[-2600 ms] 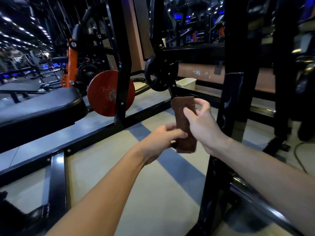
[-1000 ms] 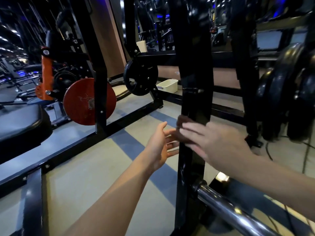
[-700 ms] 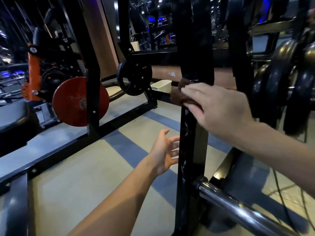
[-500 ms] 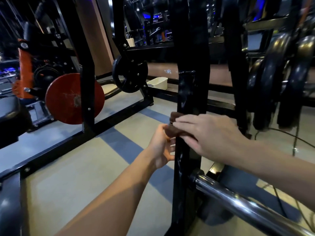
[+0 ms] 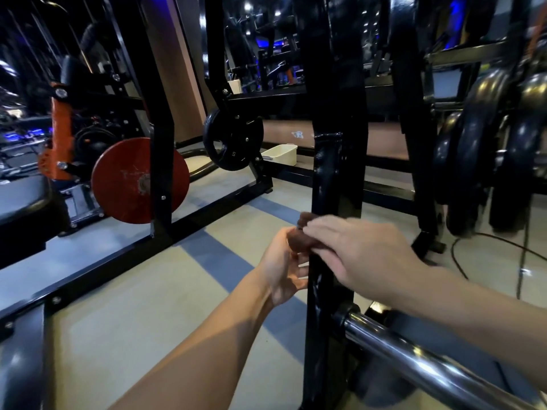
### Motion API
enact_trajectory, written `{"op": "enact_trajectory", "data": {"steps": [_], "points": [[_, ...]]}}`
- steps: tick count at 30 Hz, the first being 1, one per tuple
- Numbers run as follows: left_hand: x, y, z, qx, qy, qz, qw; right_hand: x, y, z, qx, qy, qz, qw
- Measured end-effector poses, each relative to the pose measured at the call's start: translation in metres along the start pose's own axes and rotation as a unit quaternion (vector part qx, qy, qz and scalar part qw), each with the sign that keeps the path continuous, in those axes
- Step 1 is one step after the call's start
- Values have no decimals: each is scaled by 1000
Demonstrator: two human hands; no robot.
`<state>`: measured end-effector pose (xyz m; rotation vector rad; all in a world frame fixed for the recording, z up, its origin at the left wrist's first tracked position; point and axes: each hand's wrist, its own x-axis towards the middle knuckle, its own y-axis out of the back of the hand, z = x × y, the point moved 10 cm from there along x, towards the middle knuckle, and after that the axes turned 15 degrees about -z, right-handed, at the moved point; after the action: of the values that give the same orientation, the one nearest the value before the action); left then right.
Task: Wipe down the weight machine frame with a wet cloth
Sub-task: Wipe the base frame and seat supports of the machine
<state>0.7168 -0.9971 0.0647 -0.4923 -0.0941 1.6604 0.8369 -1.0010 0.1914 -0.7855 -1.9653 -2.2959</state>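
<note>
Right now the right hand (image 5: 359, 251) presses the brown cloth (image 5: 299, 242) against the black upright post (image 5: 333, 176), fingers laid flat over it. Just left of the post's edge, the left hand (image 5: 282, 269) touches the cloth with loosely curled fingers. Open floor (image 5: 142, 315) spreads leftward; a chrome bar (image 5: 414, 362) crowds the lower right

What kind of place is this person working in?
Almost certainly a gym. A red weight plate and a black weight plate hang on black machine frames, a chrome barbell juts from the upright post, and more dark plates are racked at right.
</note>
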Motion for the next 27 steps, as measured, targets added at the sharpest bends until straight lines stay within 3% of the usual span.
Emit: {"op": "enact_trajectory", "data": {"steps": [6,8,12,14,20,24,27], "points": [[1,3,-8,-10,41,2,999,20,73,47,67,-53,131,988],[0,3,-7,-17,33,4,999,13,57,35,62,-33,96,993],[-1,10,-5,-44,17,21,999,-5,-7,-1,18,21,-51,998],[2,9,-5,-46,20,13,999,0,3,4,15,22,-42,999],[1,-6,-1,43,27,-36,998,24,71,47,58,-54,113,990],[-1,-8,1,39,6,-48,998,14,40,30,47,-22,93,994],[1,-3,6,23,-12,-32,999,-1,-4,9,18,35,12,999]]}}
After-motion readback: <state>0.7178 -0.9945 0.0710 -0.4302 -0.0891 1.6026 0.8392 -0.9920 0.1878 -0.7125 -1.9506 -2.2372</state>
